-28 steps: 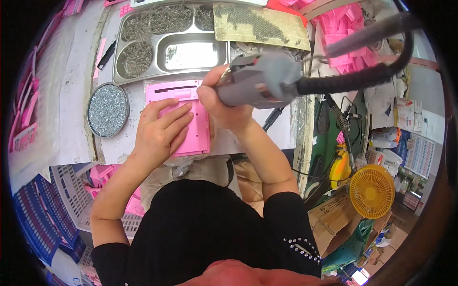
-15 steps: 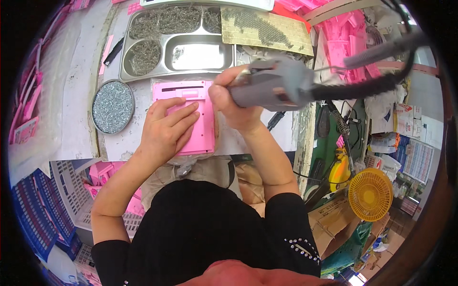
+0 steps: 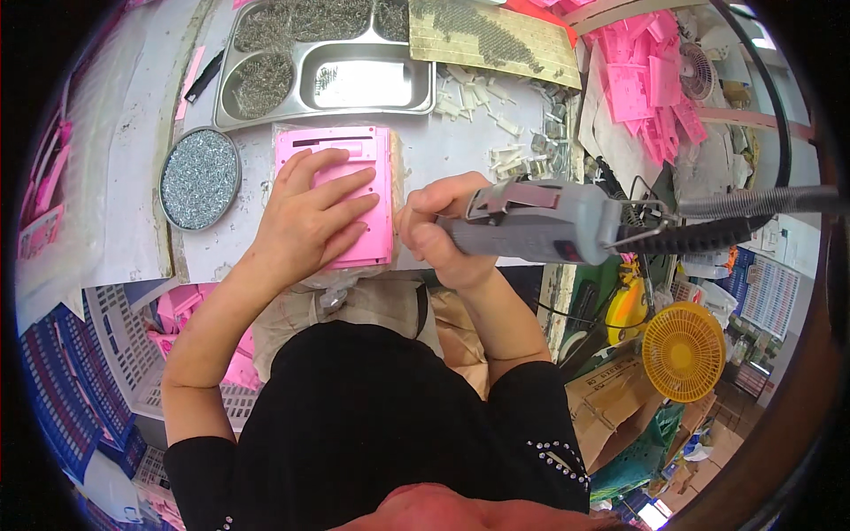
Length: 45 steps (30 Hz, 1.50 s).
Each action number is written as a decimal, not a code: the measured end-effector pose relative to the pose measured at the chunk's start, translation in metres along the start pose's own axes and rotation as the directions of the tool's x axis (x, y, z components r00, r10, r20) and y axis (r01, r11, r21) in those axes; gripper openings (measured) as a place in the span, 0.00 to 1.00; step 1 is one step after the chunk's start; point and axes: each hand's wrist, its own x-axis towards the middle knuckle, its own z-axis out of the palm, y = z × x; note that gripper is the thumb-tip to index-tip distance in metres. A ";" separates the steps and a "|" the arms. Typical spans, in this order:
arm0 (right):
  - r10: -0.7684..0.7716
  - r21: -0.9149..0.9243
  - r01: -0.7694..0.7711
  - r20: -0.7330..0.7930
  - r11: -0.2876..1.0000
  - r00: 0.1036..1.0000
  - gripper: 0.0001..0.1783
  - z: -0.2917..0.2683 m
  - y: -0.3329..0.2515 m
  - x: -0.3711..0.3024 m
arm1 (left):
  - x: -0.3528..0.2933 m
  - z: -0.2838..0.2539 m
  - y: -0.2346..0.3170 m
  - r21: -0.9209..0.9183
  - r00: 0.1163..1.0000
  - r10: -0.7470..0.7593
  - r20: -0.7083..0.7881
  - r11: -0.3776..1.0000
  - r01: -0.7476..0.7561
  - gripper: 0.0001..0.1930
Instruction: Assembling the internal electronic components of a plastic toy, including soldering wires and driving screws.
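Observation:
A pink plastic housing (image 3: 376, 186) lies on a plastic-wrapped pad near the table's front edge. My left hand (image 3: 310, 208) rests flat on it with fingers spread, pressing its face. My right hand (image 3: 447, 232) is wrapped around a grey electric screwdriver (image 3: 540, 223), held nearly level in this view, with its nose end by the housing's right edge. The fingers hide the bit, so I cannot tell whether it touches a screw. A black cable and a coiled spring run from the tool's back end toward the right.
A round dish of small silver screws (image 3: 202, 181) sits left of the housing. Behind stands a metal compartment tray (image 3: 292, 111) of small springs, beside a card (image 3: 496, 40) covered with dark small parts. White plastic pieces (image 3: 478, 93) lie right; pink parts (image 3: 637, 84) are heaped beyond.
My right hand and the screwdriver have come nearer along the housing's right side, and the tool has swung nearer too. My left hand stays on the housing, its fingers spread a little wider.

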 end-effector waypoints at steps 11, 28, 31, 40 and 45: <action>-0.072 -0.308 0.101 0.105 0.946 0.992 0.15 -0.001 0.022 -0.002 | -0.005 0.003 -0.001 -0.062 0.999 0.003 -0.042 0.998 -0.006 0.19; -0.089 -0.133 0.043 -0.369 0.990 0.925 0.16 -0.061 -0.051 0.049 | -0.226 -0.192 -0.032 -0.044 0.545 -0.822 0.167 0.546 0.837 0.17; -0.071 -0.101 0.036 -0.369 0.994 0.927 0.16 -0.058 -0.039 0.057 | -0.314 -0.188 -0.034 0.168 0.447 -0.892 0.062 0.451 0.876 0.15; -0.083 -0.141 0.054 -0.211 0.989 0.974 0.22 -0.014 -0.035 0.088 | -0.198 -0.222 -0.249 0.591 0.622 -0.601 -0.502 0.286 0.754 0.14; -0.059 -0.171 0.016 -0.248 0.985 0.967 0.23 -0.026 -0.037 0.077 | -0.189 -0.270 -0.349 0.785 0.261 -0.751 -0.607 -0.515 0.345 0.15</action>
